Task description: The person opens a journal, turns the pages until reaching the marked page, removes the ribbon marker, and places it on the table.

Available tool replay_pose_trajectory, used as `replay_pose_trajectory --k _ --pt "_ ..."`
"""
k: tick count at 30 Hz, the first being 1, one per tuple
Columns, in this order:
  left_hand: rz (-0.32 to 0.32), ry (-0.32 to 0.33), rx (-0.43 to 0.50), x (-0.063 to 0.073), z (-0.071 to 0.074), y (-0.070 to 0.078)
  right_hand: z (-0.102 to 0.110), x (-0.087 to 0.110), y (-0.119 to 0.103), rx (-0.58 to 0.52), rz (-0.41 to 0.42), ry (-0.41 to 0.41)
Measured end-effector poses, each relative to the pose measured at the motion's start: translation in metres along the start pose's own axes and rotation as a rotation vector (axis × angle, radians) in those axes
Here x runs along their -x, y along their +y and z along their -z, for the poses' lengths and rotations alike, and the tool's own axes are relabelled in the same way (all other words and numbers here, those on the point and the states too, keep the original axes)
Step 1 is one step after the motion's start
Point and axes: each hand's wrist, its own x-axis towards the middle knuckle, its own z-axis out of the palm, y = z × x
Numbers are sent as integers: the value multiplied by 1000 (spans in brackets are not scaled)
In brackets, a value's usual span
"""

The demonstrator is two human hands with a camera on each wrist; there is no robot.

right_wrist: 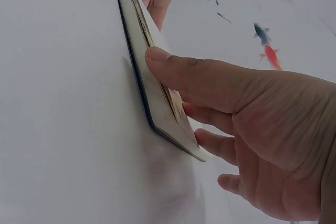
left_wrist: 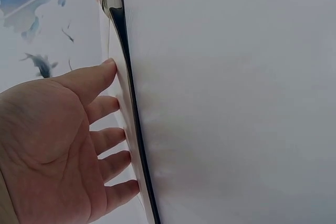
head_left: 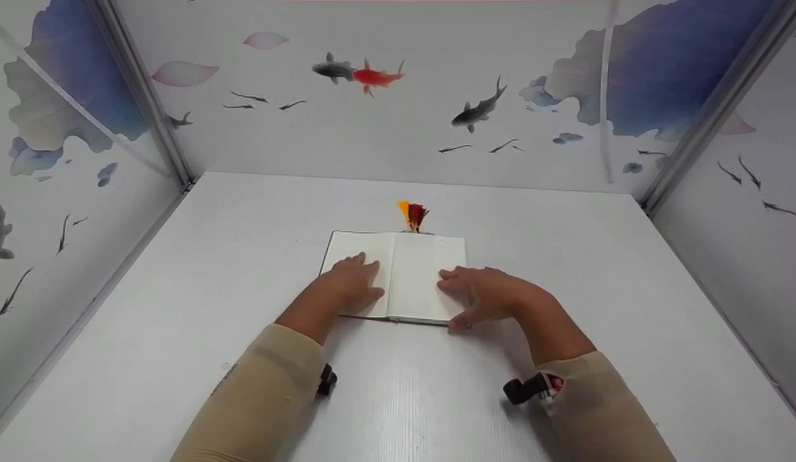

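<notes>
Tan sleeves [head_left: 256,391]: nearest the camera, one on each forearm, on the near side of the notebook.
White tabletop [head_left: 404,391]: beneath the notebook and around it.
Back panel [head_left: 372,135]: beyond the notebook, printed with fish, petals and blue washes.
Notebook [head_left: 417,276]: spread on the tabletop, blank pages up, leaves thin left of its fold, a thicker block to the right.
Handling: probably light; its dark cover [left_wrist: 135,98] looks fairly stiff, the leaves thin and easily creased. Best held by the outer edges, cover and leaves together.
Right hand [head_left: 491,295]: at the notebook's right edge, unclenched; fingertips touch the page, thumb [right_wrist: 178,69] rests against the block's near edge.
Left hand [head_left: 354,282]: on the notebook's left page, fingers spread and fairly straight, grasping nothing.
Wrist cameras [head_left: 525,389]: black, nearer than the notebook, one by each sleeve.
Tassel [head_left: 414,216]: red and yellow, just past the notebook's far edge; looks soft, a poor grip.
</notes>
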Motion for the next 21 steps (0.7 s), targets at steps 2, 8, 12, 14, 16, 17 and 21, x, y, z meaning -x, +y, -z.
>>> replay_pose_trajectory --k 2,8,12,14,16,17,21 --pt "1 3 3 0 0 0 0 1 1 -21 -1 -1" --pt "2 24 2 -1 -3 -1 5 8 2 -102 -7 29" --pt "0 33 -8 1 -6 0 7 10 1 -150 -21 63" --pt "0 36 -2 4 -8 2 7 10 -1 -173 -29 90" --pt "1 35 12 7 -10 4 8 9 -2 -172 -26 120" --pt "1 34 24 8 -10 5 8 9 -2 -170 -28 133" --pt "-22 22 43 13 -12 11 9 8 -2 -135 -15 171"
